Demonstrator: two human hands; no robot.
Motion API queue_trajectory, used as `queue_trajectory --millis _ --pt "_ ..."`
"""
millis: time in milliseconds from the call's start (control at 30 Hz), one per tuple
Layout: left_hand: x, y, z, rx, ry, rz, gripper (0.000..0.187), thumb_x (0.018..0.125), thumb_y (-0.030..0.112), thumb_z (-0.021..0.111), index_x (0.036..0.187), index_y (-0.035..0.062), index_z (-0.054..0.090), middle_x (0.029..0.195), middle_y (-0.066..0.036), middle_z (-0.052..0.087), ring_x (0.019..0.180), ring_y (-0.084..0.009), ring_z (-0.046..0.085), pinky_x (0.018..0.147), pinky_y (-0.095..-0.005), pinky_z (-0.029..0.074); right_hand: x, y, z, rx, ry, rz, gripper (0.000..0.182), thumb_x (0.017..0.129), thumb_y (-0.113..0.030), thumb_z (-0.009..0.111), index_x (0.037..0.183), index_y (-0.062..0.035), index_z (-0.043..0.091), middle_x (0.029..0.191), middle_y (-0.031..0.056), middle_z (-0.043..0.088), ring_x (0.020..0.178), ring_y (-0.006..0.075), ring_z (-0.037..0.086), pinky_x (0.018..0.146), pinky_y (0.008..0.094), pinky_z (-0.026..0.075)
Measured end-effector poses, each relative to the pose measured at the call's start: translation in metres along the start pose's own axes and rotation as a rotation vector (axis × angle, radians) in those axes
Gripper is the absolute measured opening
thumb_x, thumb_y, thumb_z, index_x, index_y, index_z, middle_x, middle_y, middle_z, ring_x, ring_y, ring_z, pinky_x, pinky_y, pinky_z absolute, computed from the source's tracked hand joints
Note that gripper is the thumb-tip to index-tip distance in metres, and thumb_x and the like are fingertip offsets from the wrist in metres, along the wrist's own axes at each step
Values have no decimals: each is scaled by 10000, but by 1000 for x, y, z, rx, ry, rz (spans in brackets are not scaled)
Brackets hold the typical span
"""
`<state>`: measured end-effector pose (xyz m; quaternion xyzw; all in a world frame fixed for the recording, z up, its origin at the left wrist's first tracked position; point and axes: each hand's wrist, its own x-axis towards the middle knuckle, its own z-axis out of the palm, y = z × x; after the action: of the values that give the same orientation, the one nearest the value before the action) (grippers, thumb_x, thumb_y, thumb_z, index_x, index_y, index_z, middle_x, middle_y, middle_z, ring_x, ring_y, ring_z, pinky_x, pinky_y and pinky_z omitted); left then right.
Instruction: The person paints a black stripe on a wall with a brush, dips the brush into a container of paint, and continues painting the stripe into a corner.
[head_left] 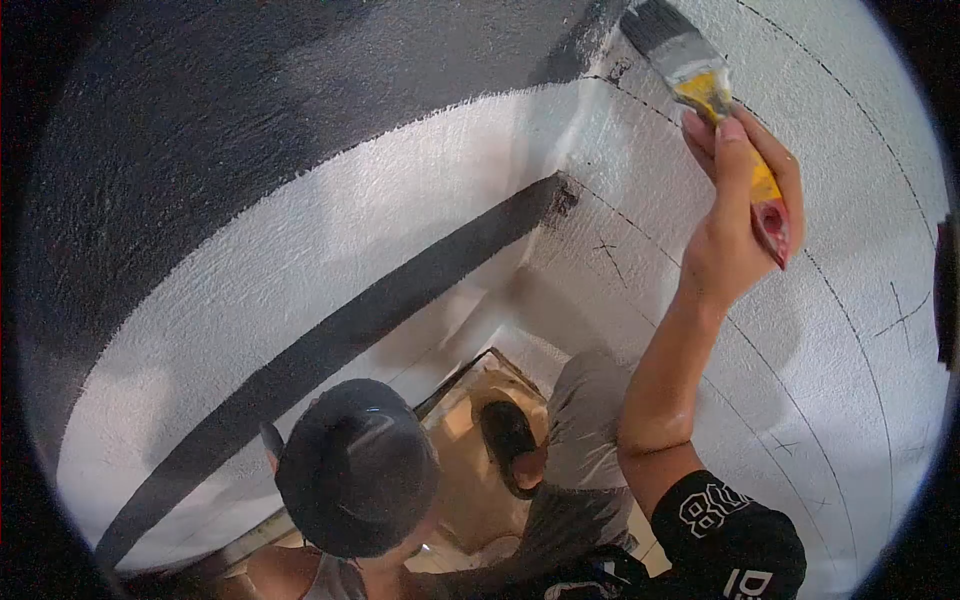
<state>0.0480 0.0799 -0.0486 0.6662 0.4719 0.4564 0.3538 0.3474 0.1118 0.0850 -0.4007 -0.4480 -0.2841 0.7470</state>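
Observation:
My right hand [745, 205] is closed around a flat paintbrush [765, 180] with a yellow and red handle. The dark, paint-coated bristles point up and left, right at the white wall [850, 180] near a corner. Low in the view, a round bowl [358, 468] with glossy dark grey paint in it is held up by my left hand [385, 575], which is mostly hidden beneath and behind it. Over the bowl's left rim sticks a dark tip. Close to the brush runs the edge of a dark grey painted area [300, 80].
A dark curved stripe [330, 335] crosses the white wall on the left. Dashed pencil arcs and small cross marks run over the right wall. Below, my foot in a black slipper [508, 440] stands on a tan surface [455, 440] near the corner.

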Motion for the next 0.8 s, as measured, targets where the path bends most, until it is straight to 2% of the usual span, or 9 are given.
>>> queue_trajectory --millis 33,67,167,367,500,600,800 --pt "0 0 0 4 1 4 805 517 176 838 1175 -45 432 1127 -166 533 995 -266 540 887 -351 431 1 -4 -1 -46 3 -31 136 828 -3 557 908 105 573 862 206 609 724 259 653 695 339 563" --pt "0 0 0 11 4 8 802 516 178 839 1173 -45 436 1126 -165 535 993 -266 542 885 -351 432 0 -7 -1 -21 26 0 111 801 11 600 872 95 585 825 152 615 696 198 640 656 272 548" --pt "-1 -2 -2 28 8 21 793 515 187 840 1165 -44 448 1121 -162 541 987 -264 547 881 -351 435 -3 -8 0 -93 15 71 98 794 -3 615 847 78 599 779 127 619 665 172 637 628 246 530" --pt "-5 -8 -5 67 37 58 776 514 205 841 1150 -42 472 1111 -155 554 974 -261 556 873 -350 441 -7 2 2 -142 -36 55 67 776 -20 629 804 41 622 699 78 620 629 124 625 590 205 480" --pt "-9 -25 -8 161 166 192 765 513 217 843 1139 -41 488 1104 -151 562 965 -259 562 867 -349 445 -10 7 7 -126 -41 125 60 775 -18 625 797 38 622 709 81 624 626 126 622 597 204 480" --pt "-4 -7 -9 86 35 46 748 519 197 835 1138 -41 488 1093 -157 566 963 -261 565 861 -349 446 -12 15 12 -135 -66 128 71 776 -30 634 798 37 622 715 81 626 634 125 619 605 198 474" --pt "-8 19 -17 136 -42 -74 717 531 157 820 1135 -41 489 1071 -170 575 960 -264 570 851 -350 448 -9 28 22 -17 -74 15 83 785 -31 640 837 32 629 792 100 634 654 127 618 629 212 476"
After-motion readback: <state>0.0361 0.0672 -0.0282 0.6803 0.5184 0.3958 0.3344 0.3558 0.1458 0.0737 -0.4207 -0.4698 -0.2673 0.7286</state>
